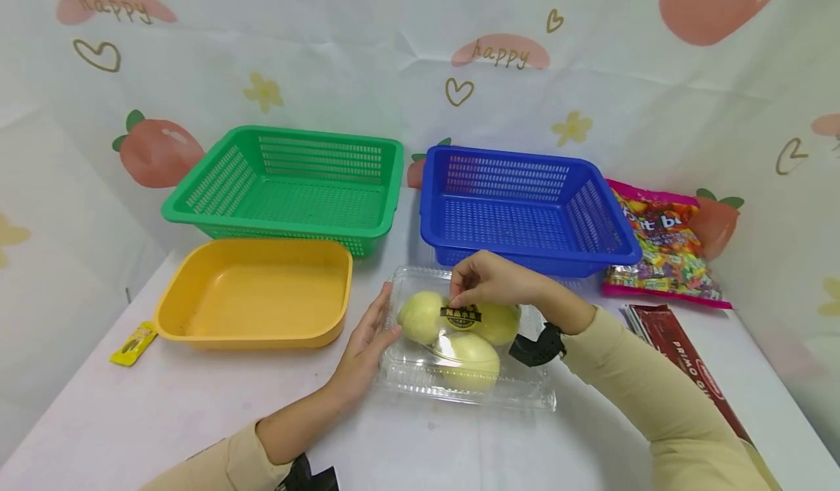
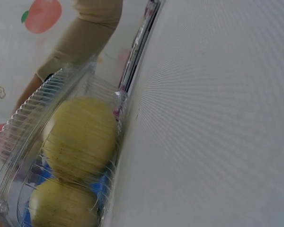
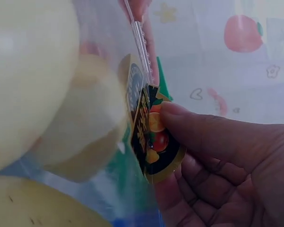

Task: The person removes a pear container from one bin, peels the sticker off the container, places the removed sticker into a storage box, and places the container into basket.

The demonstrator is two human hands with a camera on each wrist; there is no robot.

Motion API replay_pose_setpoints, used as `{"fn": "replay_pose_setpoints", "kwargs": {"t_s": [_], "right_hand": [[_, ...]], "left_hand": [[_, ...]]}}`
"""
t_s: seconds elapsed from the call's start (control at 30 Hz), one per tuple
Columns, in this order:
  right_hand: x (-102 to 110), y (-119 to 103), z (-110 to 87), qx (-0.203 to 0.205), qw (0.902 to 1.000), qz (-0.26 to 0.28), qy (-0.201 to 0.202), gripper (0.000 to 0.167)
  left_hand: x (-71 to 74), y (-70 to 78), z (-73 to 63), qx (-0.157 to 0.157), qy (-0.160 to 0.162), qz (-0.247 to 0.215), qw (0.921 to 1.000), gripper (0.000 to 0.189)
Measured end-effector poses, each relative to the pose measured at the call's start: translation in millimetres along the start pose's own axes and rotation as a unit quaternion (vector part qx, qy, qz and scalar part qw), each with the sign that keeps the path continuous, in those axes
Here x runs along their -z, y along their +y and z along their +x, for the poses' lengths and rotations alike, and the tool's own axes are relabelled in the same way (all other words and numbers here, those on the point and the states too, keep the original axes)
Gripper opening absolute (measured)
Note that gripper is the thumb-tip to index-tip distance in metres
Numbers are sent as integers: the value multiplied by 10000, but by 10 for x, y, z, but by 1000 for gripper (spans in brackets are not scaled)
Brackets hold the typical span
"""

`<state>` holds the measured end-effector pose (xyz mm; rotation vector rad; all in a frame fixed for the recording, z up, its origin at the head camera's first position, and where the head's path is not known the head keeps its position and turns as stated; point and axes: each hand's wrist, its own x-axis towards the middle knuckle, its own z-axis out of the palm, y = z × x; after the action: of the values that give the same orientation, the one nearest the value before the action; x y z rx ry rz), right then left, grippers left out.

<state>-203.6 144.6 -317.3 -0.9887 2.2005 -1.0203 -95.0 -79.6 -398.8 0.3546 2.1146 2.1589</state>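
A clear plastic clamshell box (image 1: 410, 374) with three pale yellow round fruits (image 1: 471, 363) inside lies on the table. On its lid is a black and gold fruit label (image 1: 461, 319), partly lifted from the plastic in the right wrist view. My right hand (image 1: 488, 281) pinches the upper edge of this label (image 3: 154, 137) between thumb (image 3: 203, 130) and forefinger. Along the box's left side rests my left hand (image 1: 361, 352), its fingers fairly straight and its thumb at the lid's edge. Two of the fruits (image 2: 80, 137) show through the box wall in the left wrist view.
Behind the box stands a blue basket (image 1: 528, 257), with a green basket (image 1: 289, 228) to its left. A yellow basin (image 1: 252, 294) sits left of my left hand, beside a small yellow packet (image 1: 134, 343). At right are a candy bag (image 1: 669, 250) and a dark red flat package (image 1: 689, 363).
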Motion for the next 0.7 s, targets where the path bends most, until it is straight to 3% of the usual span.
{"fn": "replay_pose_setpoints", "kwargs": {"t_s": [0.37,0.7], "right_hand": [[36,64,-17,42,9978,655,-46,10],[12,104,-44,101,9964,845,31,12]], "left_hand": [[8,3,20,-58,24,30,10000,62],[-1,-7,2,-81,-6,22,10000,62]]}}
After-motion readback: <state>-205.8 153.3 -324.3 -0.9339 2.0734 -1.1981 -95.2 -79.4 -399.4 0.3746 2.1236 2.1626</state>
